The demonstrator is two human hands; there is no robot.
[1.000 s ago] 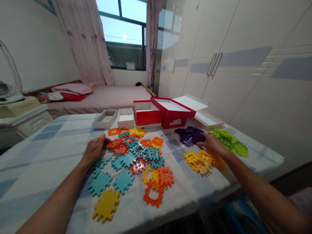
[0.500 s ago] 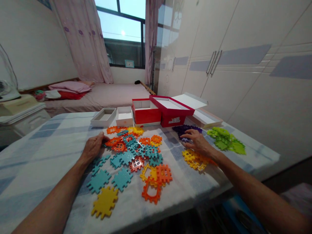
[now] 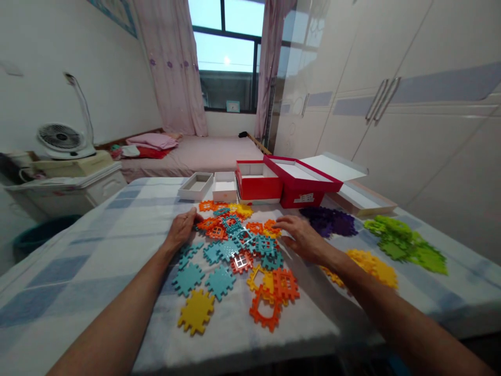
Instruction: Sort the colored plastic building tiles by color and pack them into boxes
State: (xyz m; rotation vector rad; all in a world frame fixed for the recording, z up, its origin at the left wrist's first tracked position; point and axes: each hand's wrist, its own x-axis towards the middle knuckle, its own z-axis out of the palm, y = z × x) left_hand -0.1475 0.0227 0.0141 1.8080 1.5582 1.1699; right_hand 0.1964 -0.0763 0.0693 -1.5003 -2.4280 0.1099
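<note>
A mixed pile of notched plastic building tiles (image 3: 229,249) in blue, orange and yellow covers the middle of the table. At its left edge my left hand (image 3: 182,230) rests against the orange tiles (image 3: 211,225), its fingers curled together; whatever they grip is hidden. My right hand (image 3: 301,237) is open over the pile's right edge, fingers reaching toward an orange-yellow tile (image 3: 273,227) and apparently empty. Beyond that hand lies a heap of purple tiles (image 3: 331,221). Yellow tiles (image 3: 371,266) lie partly behind my right forearm. Green tiles (image 3: 407,243) form another heap at far right.
Along the table's back stand two small white boxes (image 3: 195,187), a red box (image 3: 258,188), a dark red box (image 3: 303,196) with a raised lid, and a shallow white tray (image 3: 364,201). A single yellow tile (image 3: 196,312) lies near the front. White wardrobes (image 3: 430,156) flank the right side.
My right hand has moved left from the purple tiles to the right edge of the mixed pile. My left hand stays by the orange tiles. The view has turned left.
</note>
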